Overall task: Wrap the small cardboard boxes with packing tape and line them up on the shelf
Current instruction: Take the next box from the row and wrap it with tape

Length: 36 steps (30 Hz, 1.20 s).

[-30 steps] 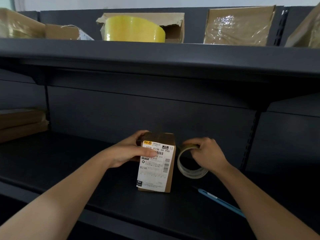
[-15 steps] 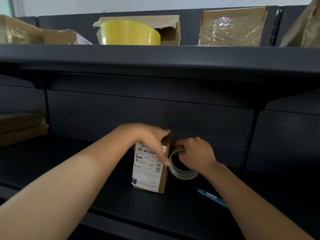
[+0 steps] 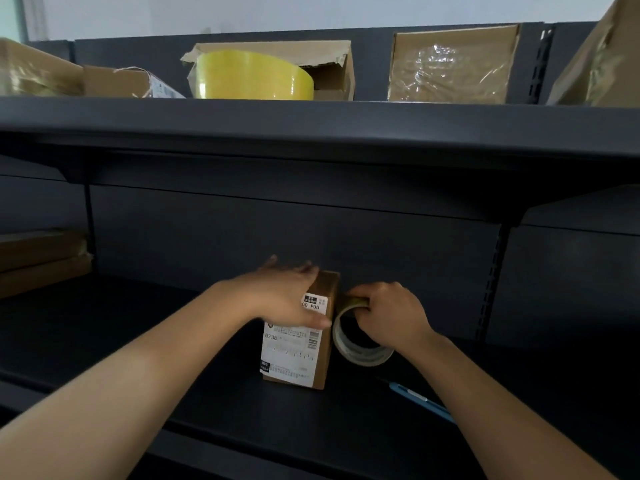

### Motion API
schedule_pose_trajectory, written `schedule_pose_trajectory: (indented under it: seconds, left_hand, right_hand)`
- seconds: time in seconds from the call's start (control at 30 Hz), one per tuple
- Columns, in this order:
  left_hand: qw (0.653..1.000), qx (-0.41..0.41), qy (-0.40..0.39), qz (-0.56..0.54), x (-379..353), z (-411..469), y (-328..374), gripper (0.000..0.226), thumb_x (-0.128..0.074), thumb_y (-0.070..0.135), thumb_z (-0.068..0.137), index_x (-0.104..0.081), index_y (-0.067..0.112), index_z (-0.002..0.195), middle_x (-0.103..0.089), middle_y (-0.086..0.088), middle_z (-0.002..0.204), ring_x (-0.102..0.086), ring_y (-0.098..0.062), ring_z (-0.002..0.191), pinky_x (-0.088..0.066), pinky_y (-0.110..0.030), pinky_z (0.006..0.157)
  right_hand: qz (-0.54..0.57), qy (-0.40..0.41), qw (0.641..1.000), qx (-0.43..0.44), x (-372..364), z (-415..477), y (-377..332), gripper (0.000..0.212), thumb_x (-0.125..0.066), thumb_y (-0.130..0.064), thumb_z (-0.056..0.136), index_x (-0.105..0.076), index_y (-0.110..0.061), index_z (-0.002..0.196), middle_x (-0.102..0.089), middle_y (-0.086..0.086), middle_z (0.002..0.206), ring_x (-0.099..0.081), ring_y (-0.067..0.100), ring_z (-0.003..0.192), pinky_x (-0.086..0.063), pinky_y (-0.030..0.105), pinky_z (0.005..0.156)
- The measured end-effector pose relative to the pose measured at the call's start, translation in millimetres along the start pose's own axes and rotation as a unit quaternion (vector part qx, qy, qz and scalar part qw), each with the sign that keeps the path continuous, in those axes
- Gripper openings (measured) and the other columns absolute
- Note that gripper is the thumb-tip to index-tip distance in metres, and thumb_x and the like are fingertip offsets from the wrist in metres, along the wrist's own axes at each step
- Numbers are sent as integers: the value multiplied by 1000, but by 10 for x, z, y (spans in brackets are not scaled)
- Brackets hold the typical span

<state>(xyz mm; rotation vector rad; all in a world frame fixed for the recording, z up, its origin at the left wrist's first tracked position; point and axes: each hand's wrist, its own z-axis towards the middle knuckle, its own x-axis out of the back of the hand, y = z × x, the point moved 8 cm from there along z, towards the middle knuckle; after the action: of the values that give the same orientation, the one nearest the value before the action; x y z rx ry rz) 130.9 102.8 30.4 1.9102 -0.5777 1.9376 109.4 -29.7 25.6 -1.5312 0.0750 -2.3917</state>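
1. Cutter (image 3: 420,401) lies on the lower shelf (image 3: 173,358), right of the box.
2. Box (image 3: 301,351) stands upright mid-shelf, label forward.
3. Left hand (image 3: 287,296) clasps its top, thumb across the label.
4. Right hand (image 3: 391,315) grips the tape (image 3: 360,351), fingers curled round the roll, which touches the box's right side.
5. Upper shelf carries a yellow roll (image 3: 252,76).

1. Left forearm (image 3: 138,368) reaches in from the lower left. The left hand (image 3: 287,299) clasps the top of the cardboard box (image 3: 304,358), thumb across its front.
2. Right forearm (image 3: 502,393) angles in from the lower right. The right hand (image 3: 391,315) grips the tape roll (image 3: 360,355), fingers curled over its upper rim.
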Motion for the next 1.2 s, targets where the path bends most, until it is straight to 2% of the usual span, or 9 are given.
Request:
schedule_pose_trajectory:
  seconds: [0.2,0.43,0.53,0.7,0.8,0.9,0.97,1.03,1.2]
  left_hand:
    - [995,-58,67,-38,44,-90,114,81,-54,52,89,-7,29,152,-3,9,160,-6,-10,146,-10,-34,119]
    - [978,-123,156,-55,150,-164,193,65,-67,45,82,-38,42,140,-37,18,148,-36,-4,135,-37,-37,108]
    - [979,-85,183,9,190,-196,79,65,-64,62,76,-47,39,135,-58,14,130,-58,-7,107,-52,-35,85]
    - [982,11,179,63,78,-186,-17,91,-52,82,66,-45,19,130,-57,4,126,-59,-14,101,-52,-32,79]
    - [977,38,196,68,171,-168,45,80,-40,89,66,-59,19,101,-64,4,95,-61,-12,80,-53,-31,70]
    - [987,9,139,80,238,-27,105,79,-45,84,70,-56,25,122,-60,1,123,-55,-20,114,-42,-37,96]
    - [997,-16,42,61,173,69,135,98,-52,76,74,-17,26,151,-19,3,158,-16,-17,145,-12,-44,117]
    - [998,-21,-51,11,85,140,117,109,-64,65,74,1,26,152,3,8,160,2,-11,147,2,-44,119]
    - [992,-55,-62,-98,93,214,64,105,-88,37,57,-31,28,144,-38,5,136,-41,-20,128,-40,-37,106]
  right_hand:
    - [-7,-36,999,15,-52,14,-33,75,-49,-17,89,-14,-47,148,-67,4,109,-65,23,90,-55,36,76]
    - [-22,-52,998,0,-34,-1,2,70,-48,-18,89,-22,-51,146,-58,3,132,-59,26,111,-53,37,88]
    - [-29,-55,998,4,-44,42,-7,60,-46,-19,92,-34,-48,143,-58,0,133,-58,23,113,-51,35,90]
    - [-24,-55,998,5,-91,32,-63,46,-45,-20,93,-51,-42,133,-62,-3,125,-59,20,109,-52,35,88]
    - [-41,-44,998,17,-78,55,-116,42,-46,-26,93,-53,-42,132,-64,-2,122,-60,21,107,-52,35,86]
    - [-57,-40,997,24,-52,46,-151,39,-47,-28,93,-55,-39,130,-64,-1,120,-60,21,108,-51,33,85]
    - [-62,-40,997,31,-42,33,-179,40,-47,-28,93,-54,-37,131,-64,-1,122,-60,21,109,-50,32,86]
    - [-63,-32,997,39,-28,21,-207,43,-48,-26,91,-51,-36,134,-64,-1,120,-61,22,108,-49,32,85]
    - [44,12,999,3,96,22,-29,45,-54,-19,86,-54,-32,129,-67,-2,112,-64,20,100,-53,33,83]
